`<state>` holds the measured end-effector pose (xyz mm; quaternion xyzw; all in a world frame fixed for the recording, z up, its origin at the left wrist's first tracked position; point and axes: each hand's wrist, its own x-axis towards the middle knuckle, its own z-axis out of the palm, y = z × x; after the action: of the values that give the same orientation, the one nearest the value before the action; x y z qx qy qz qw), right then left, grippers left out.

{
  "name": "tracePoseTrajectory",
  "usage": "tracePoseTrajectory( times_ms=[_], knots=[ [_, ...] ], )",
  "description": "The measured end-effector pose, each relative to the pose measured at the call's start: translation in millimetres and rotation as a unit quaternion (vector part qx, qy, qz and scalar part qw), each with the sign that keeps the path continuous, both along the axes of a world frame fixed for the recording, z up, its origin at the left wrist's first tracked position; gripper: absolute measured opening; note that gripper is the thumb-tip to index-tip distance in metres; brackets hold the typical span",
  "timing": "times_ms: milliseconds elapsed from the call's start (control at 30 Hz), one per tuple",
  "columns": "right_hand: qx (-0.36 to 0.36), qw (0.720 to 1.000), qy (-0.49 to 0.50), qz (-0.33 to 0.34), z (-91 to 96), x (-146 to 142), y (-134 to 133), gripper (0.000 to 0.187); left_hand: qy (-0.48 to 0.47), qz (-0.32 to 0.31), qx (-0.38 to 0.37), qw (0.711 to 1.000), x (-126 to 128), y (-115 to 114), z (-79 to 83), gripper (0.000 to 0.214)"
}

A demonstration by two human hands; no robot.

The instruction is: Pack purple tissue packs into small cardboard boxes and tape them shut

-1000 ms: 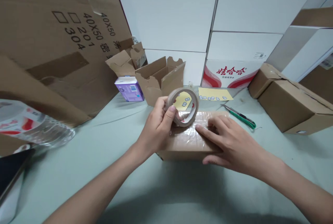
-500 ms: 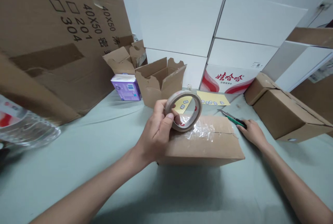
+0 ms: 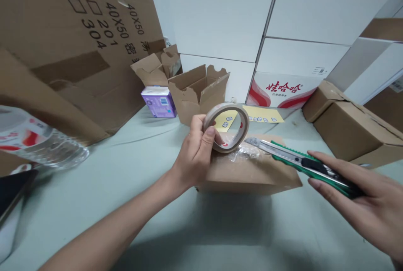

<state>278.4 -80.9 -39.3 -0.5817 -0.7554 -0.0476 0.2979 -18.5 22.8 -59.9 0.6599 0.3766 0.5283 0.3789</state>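
A roll of clear packing tape point(image 3: 243, 124) is pinched at its left side by my left hand point(image 3: 197, 149), upright over a closed cardboard box point(image 3: 252, 172). Some crinkled clear tape point(image 3: 248, 151) lies on the top of that box. My right hand point(image 3: 365, 199) grips a green utility knife point(image 3: 296, 160) by its rear end. The knife's blade is out and points left, close to the right edge of the tape roll. Whether the blade touches the tape, I cannot tell.
Behind the box stand an open small carton point(image 3: 189, 101), a purple tissue pack point(image 3: 159, 102) and yellow paper strips point(image 3: 267, 113). Brown boxes point(image 3: 352, 126) sit at the right. A big carton point(image 3: 88, 74) and a water bottle point(image 3: 56, 143) are at the left. White boxes point(image 3: 217, 15) line the back.
My right hand has lifted the utility knife off the table and brought it over the box, its blade toward the tape roll. My left hand still holds the roll; the view has shifted slightly.
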Motion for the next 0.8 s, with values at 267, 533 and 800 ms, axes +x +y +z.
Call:
tracePoseTrajectory(
  times_ms=[267,533,800],
  knots=[
    [0.000,0.999,-0.013,-0.037,-9.0,-7.0,-6.7,0.043,0.000,-0.003,0.000,1.000,1.1,0.2,2.4,0.022],
    [-0.003,1.000,-0.006,0.008,-8.5,-29.1,1.7,0.035,0.007,0.005,0.002,1.000,1.1,0.6,3.2,0.022],
    [-0.033,0.999,-0.001,0.030,-16.9,-46.0,4.2,0.035,-0.017,0.019,0.013,1.000,1.6,1.5,1.6,0.022]
  ],
)
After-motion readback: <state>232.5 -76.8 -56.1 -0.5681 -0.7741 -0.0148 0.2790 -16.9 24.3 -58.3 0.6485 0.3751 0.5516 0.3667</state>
